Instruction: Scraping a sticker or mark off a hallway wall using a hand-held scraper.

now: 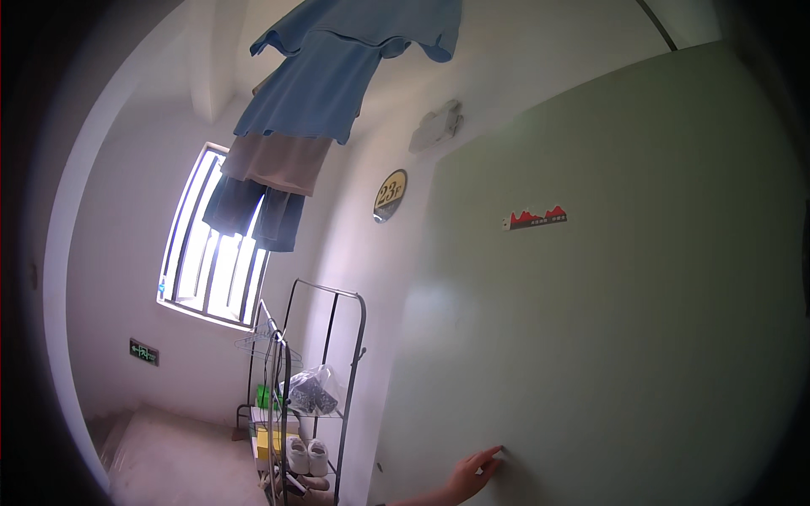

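Note:
A broad pale green door (588, 329) fills the right side of the view. Low in the picture, my left hand (476, 473) reaches in from the lower left, its extended fingertips at the door's surface; it holds nothing. A small gap shows between the fingers. My right hand is out of view. A red and dark sticker (538, 218) with writing is on the door's upper part.
Left of the door stands a metal rack (354, 367) with hangers, a plastic bag (316, 392), boxes and white shoes (308, 456). Clothes (304, 95) hang overhead before a barred window (215, 272). The wall bears a floor sign (390, 195), an emergency light (436, 126) and an exit sign (144, 352).

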Demonstrator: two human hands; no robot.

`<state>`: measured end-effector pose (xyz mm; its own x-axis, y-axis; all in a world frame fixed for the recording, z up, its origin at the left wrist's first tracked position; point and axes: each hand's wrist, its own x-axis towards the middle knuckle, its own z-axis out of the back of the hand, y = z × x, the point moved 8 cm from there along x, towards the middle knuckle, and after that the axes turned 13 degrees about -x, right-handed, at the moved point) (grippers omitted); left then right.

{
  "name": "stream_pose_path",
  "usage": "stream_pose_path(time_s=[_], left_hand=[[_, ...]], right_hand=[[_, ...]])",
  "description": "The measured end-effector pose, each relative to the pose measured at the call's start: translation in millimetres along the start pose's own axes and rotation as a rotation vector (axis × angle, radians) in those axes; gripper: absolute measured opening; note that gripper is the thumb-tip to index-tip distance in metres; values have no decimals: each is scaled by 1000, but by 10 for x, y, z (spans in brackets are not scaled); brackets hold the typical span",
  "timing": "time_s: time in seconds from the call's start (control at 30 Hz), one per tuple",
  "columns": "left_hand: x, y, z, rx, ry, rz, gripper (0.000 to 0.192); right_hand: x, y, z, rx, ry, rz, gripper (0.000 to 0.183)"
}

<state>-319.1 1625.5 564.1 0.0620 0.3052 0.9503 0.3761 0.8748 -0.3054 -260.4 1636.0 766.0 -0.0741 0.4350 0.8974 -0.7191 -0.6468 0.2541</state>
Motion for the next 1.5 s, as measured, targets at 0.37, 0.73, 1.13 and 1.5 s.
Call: stream_pose_path(time_s=[0.37,0.73,1.13,1.5], left_hand=[[-157,55,9,118,-137,-214,8],[-150,-158,-40,41,-145,-162,10],[-216,223,-43,-63,-34,-169,12],[-207,-96,-128,-37,73,-310,14]], right_hand=[[825,491,120,-99,-60,75,28],[1102,585,49,-147,-67,81,28],[1254,729,16,-175,-75,98,29],[1285,875,1,-179,-82,106,30]])
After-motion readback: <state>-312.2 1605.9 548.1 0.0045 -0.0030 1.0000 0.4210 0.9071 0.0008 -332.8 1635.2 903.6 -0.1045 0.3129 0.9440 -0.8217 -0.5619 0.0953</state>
